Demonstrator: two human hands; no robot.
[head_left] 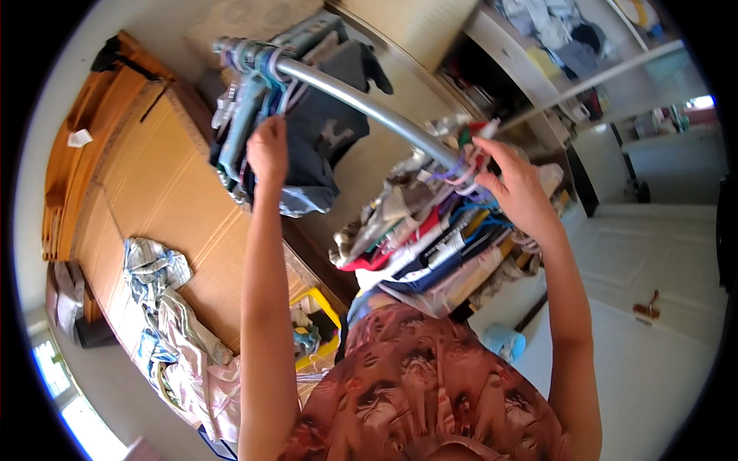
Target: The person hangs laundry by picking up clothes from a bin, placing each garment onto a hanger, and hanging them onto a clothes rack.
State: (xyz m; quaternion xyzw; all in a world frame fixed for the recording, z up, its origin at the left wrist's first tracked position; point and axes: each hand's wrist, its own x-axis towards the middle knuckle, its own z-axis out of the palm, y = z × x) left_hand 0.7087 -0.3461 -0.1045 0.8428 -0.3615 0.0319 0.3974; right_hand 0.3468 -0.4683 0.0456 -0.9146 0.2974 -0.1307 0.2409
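A metal clothes rail (369, 105) runs slantwise across the upper middle. My left hand (267, 150) is raised to the bunch at its far left end, fingers curled closed beside a dark grey garment (327, 111). What those fingers grip is hidden. Several hangers (269, 63) hook over the rail just above that hand. At the other end, my right hand (519, 184) has thumb and forefinger apart around pinkish-purple hangers (463, 178), against or very near them. Below these hangs a thick row of mixed clothes (430, 238), in white, red, navy and beige.
Crumpled clothes (188, 330) lie on a bed with a tan ribbed mat (177, 200) and wooden headboard (65, 169). A yellow-rimmed basket (332, 311) holds items beside it. Open shelves (507, 58) with clothes, a white door (653, 269) and a light-blue bin (503, 342) stand right.
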